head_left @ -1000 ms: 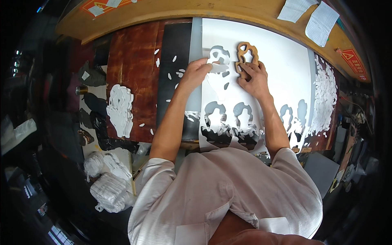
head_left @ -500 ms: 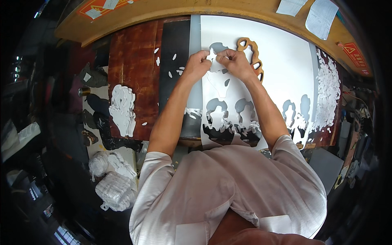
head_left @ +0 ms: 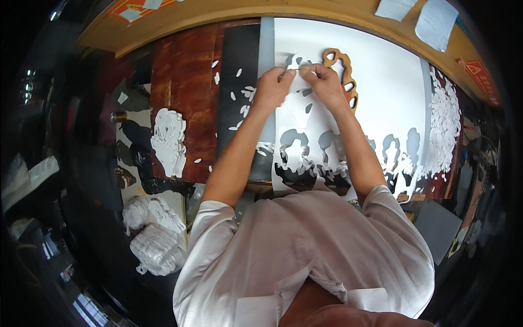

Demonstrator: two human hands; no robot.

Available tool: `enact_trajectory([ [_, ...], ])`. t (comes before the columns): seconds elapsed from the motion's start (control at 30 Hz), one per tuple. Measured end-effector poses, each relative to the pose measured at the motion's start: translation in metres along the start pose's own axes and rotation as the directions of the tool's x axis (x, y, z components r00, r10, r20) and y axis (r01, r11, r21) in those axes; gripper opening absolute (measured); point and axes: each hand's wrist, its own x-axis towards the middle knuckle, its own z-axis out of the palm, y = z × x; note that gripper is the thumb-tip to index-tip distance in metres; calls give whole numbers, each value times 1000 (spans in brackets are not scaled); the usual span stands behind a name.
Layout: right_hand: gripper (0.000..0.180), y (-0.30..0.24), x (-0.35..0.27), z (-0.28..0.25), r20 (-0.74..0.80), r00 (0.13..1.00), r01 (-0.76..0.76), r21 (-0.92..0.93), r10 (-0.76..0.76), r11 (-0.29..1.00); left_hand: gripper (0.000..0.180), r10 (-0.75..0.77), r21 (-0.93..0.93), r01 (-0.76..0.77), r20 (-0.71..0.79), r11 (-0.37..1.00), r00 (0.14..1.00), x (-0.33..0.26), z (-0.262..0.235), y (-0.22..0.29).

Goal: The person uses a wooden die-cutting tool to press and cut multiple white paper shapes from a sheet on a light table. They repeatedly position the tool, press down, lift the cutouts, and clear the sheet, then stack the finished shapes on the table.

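Observation:
Both hands are raised over a large white sheet (head_left: pixel 387 82) on the worktable, fingertips close together. Between them is a small white cut-out piece (head_left: pixel 297 61), slightly blurred. My left hand (head_left: pixel 274 87) pinches its left side with thumb and bent fingers. On its right side, my right hand (head_left: pixel 325 84) grips the same piece. Just beyond my right hand lies a tan cutting die (head_left: pixel 343 71) with a curved outline and several openings. Cut-out holes run along the sheet's near part, with white scraps (head_left: pixel 310 166) scattered among them.
A stack of white cut pieces (head_left: pixel 169 143) sits on the reddish-brown board at left. Small offcuts are heaped at the right end (head_left: pixel 444 125). A yellow machine beam (head_left: pixel 283 12) spans the far side. Plastic-wrapped bundles (head_left: pixel 157 248) rest at lower left.
The white piece has shifted slightly away from me between my fingertips. Both hands still hold it, a little farther right in view; the whole scene has shifted slightly right too.

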Motion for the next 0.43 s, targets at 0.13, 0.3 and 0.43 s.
enact_trajectory([
  [0.13, 29, -1, -3, 3, -81, 996, 40, -75, -46, 996, 26, -142, -248, 171, 131, 954, 981, -9, -1, -4],
  [0.3, 29, 5, 7, 8, -81, 997, -25, -93, 18, 995, 34, -65, 107, 82, -160, 991, 985, -9, -46, -41],
  [0.43, 29, 6, 5, 2, -87, 994, -69, -32, 66, 997, 43, -93, 259, 165, -269, 952, 959, -12, -61, -90],
])
